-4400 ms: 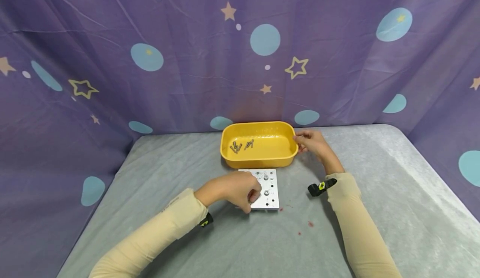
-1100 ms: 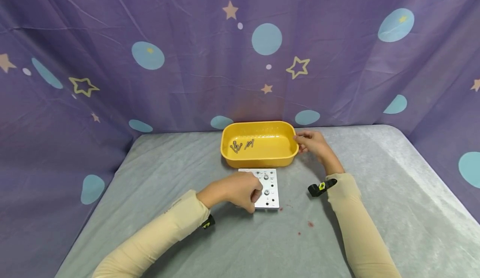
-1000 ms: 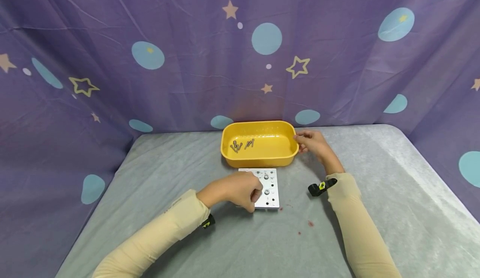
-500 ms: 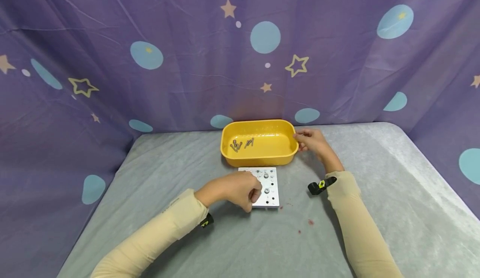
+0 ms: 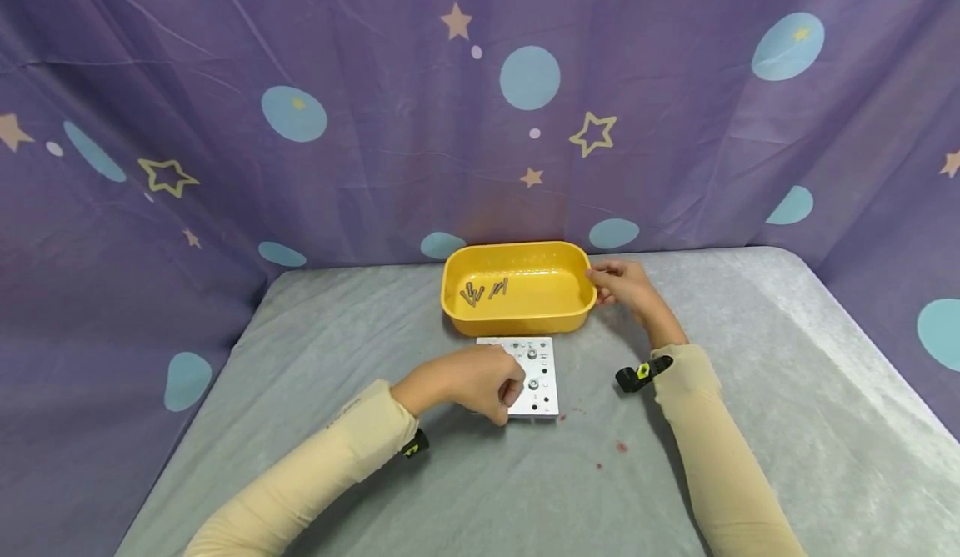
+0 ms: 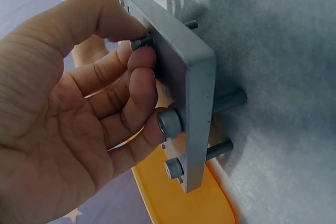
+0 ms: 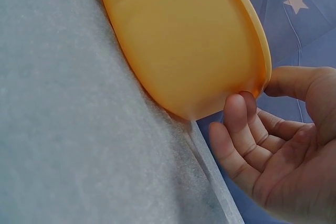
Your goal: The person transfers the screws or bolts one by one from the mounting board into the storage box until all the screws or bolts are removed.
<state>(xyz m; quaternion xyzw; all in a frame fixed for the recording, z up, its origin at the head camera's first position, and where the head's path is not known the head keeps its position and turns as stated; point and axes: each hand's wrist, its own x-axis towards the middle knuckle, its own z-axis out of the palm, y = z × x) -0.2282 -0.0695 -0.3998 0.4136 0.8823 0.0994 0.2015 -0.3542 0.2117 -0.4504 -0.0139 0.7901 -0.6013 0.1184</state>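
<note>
My left hand (image 5: pixel 477 382) is over a silver metal plate (image 5: pixel 546 386) with several holes. In the left wrist view its thumb and forefinger pinch the head of a bolt (image 6: pixel 140 42) seated in the plate. Two thicker socket-head bolts (image 6: pixel 169 123) stand in the plate nearer that camera, and their threaded ends stick out underneath. From the head view, the left hand covers the plate's left part. Beyond the plate sits a yellow tray (image 5: pixel 517 325). My right hand (image 5: pixel 624 283) pinches the tray's right rim between thumb and fingers, the thumb partly behind the rim in the right wrist view.
Several loose bolts (image 5: pixel 472 293) lie in the left half of the tray. Grey cloth (image 5: pixel 360 323) covers the table, with a few small red marks (image 5: pixel 621 447) right of the plate. A purple patterned curtain (image 5: pixel 390 190) hangs close behind the tray.
My left fingers have made small back-and-forth shifts at the bolt. The right hand, tray and plate look unchanged apart from slight camera sway.
</note>
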